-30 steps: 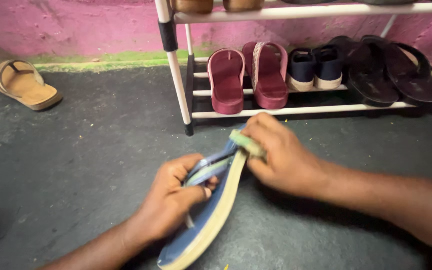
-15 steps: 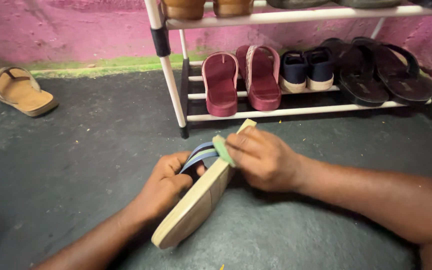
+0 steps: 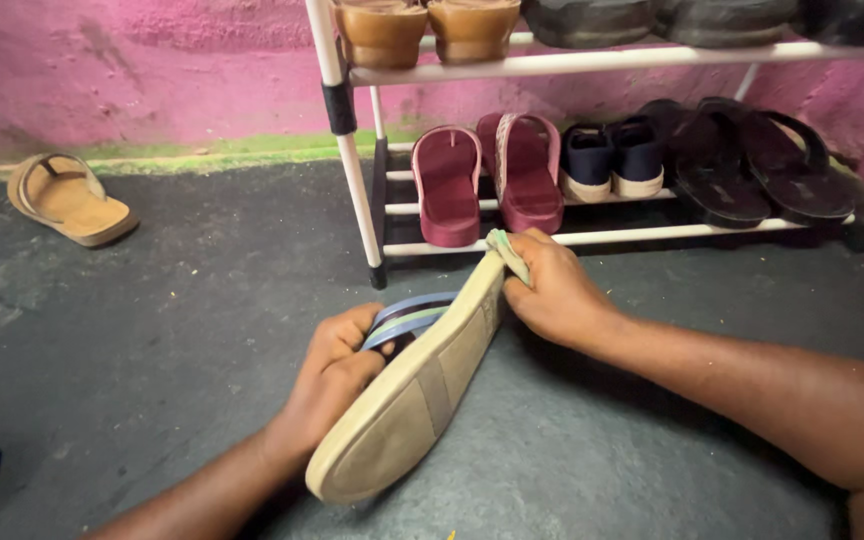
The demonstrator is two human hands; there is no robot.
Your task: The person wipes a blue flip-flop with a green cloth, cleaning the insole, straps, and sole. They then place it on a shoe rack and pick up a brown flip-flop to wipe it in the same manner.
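Green cloth (image 3: 509, 254), pinched in the right hand (image 3: 552, 295) fingers, wipes best while the left hand (image 3: 337, 375) fingers clamp the sandal (image 3: 422, 385) straps firmly.

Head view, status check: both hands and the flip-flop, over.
Left hand gripping blue-strapped, tan-soled flip-flop by its straps, sole tilted up. Right hand pressing small green cloth on its far tip. White metal shoe rack just beyond, not touching.

Home entryway: shoe rack (image 3: 592, 236), sandals (image 3: 492, 180)
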